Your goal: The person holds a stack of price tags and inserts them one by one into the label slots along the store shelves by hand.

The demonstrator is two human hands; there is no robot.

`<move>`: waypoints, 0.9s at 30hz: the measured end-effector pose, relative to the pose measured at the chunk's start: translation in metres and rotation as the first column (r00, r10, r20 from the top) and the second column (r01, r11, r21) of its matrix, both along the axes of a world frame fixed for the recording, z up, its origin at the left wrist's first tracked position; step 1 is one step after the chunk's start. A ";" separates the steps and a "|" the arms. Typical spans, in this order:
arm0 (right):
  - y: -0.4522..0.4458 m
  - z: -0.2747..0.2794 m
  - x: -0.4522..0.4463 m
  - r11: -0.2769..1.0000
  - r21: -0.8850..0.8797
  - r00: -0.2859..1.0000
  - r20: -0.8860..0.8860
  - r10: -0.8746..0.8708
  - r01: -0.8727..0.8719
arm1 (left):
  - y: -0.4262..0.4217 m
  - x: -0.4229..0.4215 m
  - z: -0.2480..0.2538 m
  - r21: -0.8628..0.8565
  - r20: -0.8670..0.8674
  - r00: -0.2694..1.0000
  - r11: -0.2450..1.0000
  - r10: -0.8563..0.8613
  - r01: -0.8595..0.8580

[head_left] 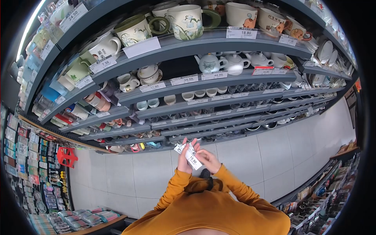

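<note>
My left hand (183, 159), palm up in front of my chest, holds a few white printed price tags (193, 158); the top one reads 15.90. Its thumb and fingers lie around the stack, and one more tag (179, 148) pokes out on the left side. My right hand (208, 159) comes in from the right with bent fingers pinching the near tag's edge. Both arms wear mustard sleeves. Beyond the hands stands a shelf unit with cups and teapots; a pale blue teapot (211, 62) sits on its second tier.
Large floral mugs (185, 23) line the top shelf, whose edge (219, 43) carries price labels. A red plastic stool (67, 157) stands on the tiled floor (156, 172) at left. Hanging packaged goods (33, 156) fill the left wall, and another display (313, 199) runs along the right.
</note>
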State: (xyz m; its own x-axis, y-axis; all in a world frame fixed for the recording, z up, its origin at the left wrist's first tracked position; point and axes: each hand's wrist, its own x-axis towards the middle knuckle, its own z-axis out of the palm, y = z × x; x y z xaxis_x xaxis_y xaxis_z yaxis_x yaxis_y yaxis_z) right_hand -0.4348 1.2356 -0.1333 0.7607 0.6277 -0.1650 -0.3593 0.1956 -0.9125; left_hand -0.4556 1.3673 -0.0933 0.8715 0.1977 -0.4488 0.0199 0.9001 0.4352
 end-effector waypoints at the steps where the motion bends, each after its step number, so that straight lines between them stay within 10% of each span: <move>1: -0.005 0.009 0.012 0.998 -0.057 0.997 0.071 0.003 0.001 | 0.005 -0.003 -0.010 0.025 0.025 1.000 1.000 0.007 -0.008; 4: -0.021 0.066 0.071 0.954 -0.235 0.908 0.413 -0.075 0.186 | 0.009 -0.011 -0.019 0.099 0.045 0.998 0.994 0.041 -0.045; 9: -0.035 0.163 0.170 0.673 -0.185 0.367 0.920 -0.138 0.716 | 0.000 -0.030 -0.003 0.262 -0.012 0.985 0.951 -0.170 0.167; 15: -0.032 0.164 0.232 0.508 -0.315 0.328 0.942 0.067 0.802 | -0.011 -0.069 -0.014 0.145 -0.105 0.801 0.788 -0.589 0.598; 20: -0.038 0.170 0.248 0.640 -0.357 0.476 0.879 -0.015 0.680 | -0.007 -0.080 -0.027 0.036 -0.050 0.686 0.685 -0.726 0.727; 27: -0.047 0.176 0.245 0.712 -0.203 0.409 0.904 -0.128 0.672 | -0.002 -0.056 -0.031 0.068 -0.125 0.869 0.869 -0.480 0.490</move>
State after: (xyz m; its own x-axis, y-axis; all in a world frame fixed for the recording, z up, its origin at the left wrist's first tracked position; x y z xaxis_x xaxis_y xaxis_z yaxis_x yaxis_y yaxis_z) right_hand -0.1895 1.1885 0.0425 0.8347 0.2360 0.4976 0.5480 -0.4449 -0.7083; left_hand -0.5113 1.3648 -0.1247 0.8197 -0.1922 -0.5396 0.4912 0.7205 0.4895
